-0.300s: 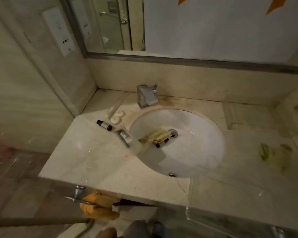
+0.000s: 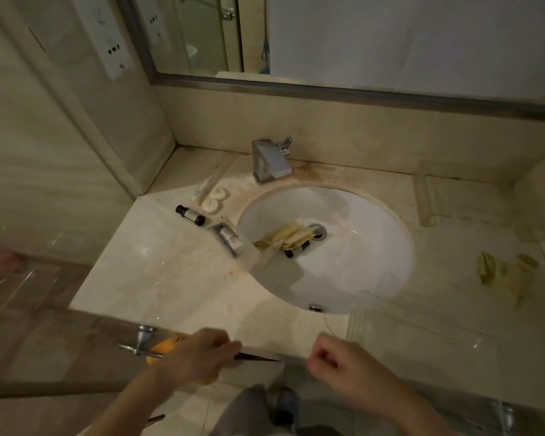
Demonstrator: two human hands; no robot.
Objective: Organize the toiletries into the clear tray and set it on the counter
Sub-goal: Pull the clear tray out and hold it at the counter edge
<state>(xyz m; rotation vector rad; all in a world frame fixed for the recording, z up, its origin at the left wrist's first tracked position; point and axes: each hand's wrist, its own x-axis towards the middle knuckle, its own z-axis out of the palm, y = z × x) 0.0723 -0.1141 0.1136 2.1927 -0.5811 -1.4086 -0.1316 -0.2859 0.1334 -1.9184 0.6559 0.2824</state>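
Note:
A small black-capped bottle (image 2: pixel 190 215), two round soaps (image 2: pixel 214 199) and a dark sachet (image 2: pixel 228 236) lie on the counter (image 2: pixel 158 278) left of the sink (image 2: pixel 353 272). Yellow packets (image 2: pixel 285 236) and a second small bottle (image 2: pixel 297 249) sit in the basin by the drain. The clear tray (image 2: pixel 422 333) is hard to make out; it lies on the right of the counter, and one corner (image 2: pixel 258 258) reaches over the basin. My left hand (image 2: pixel 199 357) and right hand (image 2: pixel 337 360) hover at the counter's front edge, fingers curled, with nothing visible in them.
A chrome faucet (image 2: pixel 271 162) stands behind the basin, below a mirror. Crumpled yellowish wrappers (image 2: pixel 501 273) lie at the right. A chrome towel bar (image 2: pixel 142 339) with an orange cloth (image 2: pixel 159 350) hangs under the front edge. A socket panel (image 2: pixel 107 36) is on the left wall.
Both hands have risen into view at the counter's front edge. The camera has come closer to the sink. The toiletries have not moved.

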